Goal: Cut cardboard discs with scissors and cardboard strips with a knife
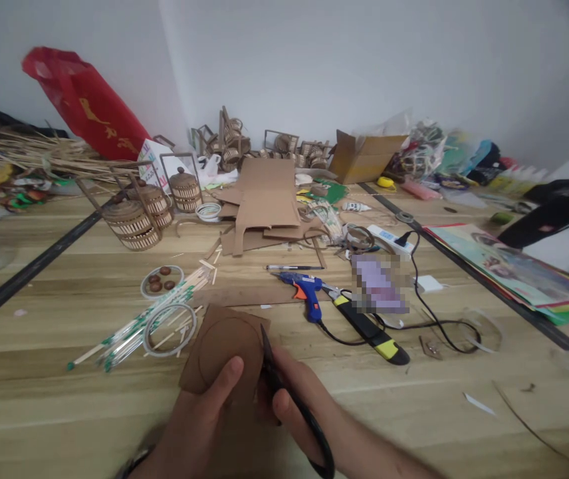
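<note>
our left hand (209, 402) pinches the cardboard (227, 339) over the bench (40, 406), our right hand (304, 396) wraps the scissors (271, 376) at its right edge, and we judge the sheet light, stiff yet creasable, best held by its lower margin.

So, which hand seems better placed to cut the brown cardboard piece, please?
Right hand, probably: it holds black scissors at the edge of the cardboard piece, which the left hand grips.
</note>
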Available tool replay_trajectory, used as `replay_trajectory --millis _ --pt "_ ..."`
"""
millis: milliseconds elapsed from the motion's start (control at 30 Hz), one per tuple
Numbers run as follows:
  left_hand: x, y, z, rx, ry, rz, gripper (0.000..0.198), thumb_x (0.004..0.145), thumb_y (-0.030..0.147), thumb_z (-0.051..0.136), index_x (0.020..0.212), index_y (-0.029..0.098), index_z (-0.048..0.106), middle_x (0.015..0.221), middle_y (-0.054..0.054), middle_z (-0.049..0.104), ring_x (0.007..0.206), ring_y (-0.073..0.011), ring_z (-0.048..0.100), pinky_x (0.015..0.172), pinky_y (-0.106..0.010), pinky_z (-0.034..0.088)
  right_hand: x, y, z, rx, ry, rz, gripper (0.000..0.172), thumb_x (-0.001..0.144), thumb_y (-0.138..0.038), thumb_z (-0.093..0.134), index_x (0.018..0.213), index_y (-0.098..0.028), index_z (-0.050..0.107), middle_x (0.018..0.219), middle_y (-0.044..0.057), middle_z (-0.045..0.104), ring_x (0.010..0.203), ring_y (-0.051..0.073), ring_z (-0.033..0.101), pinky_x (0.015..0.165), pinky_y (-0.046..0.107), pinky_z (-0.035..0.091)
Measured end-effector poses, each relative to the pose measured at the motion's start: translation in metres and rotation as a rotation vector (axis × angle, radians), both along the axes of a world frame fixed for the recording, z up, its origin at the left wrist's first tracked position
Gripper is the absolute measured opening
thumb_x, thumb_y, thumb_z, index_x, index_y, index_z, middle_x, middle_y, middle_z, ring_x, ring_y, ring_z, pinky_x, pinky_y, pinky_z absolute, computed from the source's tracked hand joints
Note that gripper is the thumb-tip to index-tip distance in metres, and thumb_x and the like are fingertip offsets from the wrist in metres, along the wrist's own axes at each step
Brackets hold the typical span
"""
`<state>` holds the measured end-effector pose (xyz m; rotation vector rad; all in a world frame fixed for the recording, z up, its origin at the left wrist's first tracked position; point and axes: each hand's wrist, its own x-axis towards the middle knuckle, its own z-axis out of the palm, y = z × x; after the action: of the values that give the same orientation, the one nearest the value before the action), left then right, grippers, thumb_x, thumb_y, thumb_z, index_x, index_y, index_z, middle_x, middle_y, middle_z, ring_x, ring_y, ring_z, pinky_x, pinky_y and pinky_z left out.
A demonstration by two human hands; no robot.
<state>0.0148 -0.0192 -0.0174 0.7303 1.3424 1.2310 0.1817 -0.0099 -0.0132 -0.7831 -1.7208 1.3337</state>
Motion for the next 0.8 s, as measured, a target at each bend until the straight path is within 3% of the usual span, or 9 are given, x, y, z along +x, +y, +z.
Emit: replay_trajectory --millis 233,400,567,800 --pt "-0.002 -0.005 -0.003 -0.116 0.006 0.021 0.053 0.064 0.055 0.084 0.102 0.019 0.077 0.122 -0.012 0.074 0.134 -0.0361 0.054 0.116 -0.047 0.04 0.003 -0.007 -0.005 -0.051 0.081 0.012 0.064 0.093 -0.075 0.042 0.117 -0.018 0.059 0.076 0.0 0.049 0.061 0.014 0.038 0.053 0.026 0.033" --pt "-0.001 -0.004 -0.007 -0.043 -0.01 0.002 0.054 0.068 0.051 0.084 0.109 0.018 0.076 0.122 -0.012 0.074 0.132 -0.034 0.056 0.119 -0.046 0.036 0.0 -0.008 -0.008 -0.024 0.091 0.0 0.061 0.096 -0.071 0.041 0.121 -0.018 0.058 0.075 -0.001 0.048 0.059 0.013 0.039 0.052 0.026 0.033" --pt "0.003 -0.005 0.001 -0.02 -0.062 -0.01 0.063 0.069 0.054 0.082 0.119 0.017 0.072 0.123 -0.013 0.073 0.131 -0.035 0.057 0.117 -0.05 0.038 -0.002 -0.006 -0.001 0.012 0.093 -0.023 0.061 0.097 -0.071 0.04 0.116 -0.016 0.06 0.068 -0.003 0.048 0.056 0.012 0.038 0.049 0.025 0.031" --pt "0.0 -0.004 0.01 -0.088 0.082 -0.052 0.058 0.063 0.062 0.081 0.101 0.018 0.078 0.117 -0.015 0.076 0.127 -0.0379 0.059 0.115 -0.051 0.039 -0.001 -0.007 -0.003 -0.031 0.057 -0.019 0.071 0.094 -0.077 0.036 0.121 -0.015 0.059 0.064 -0.003 0.049 0.052 0.012 0.04 0.046 0.025 0.031"
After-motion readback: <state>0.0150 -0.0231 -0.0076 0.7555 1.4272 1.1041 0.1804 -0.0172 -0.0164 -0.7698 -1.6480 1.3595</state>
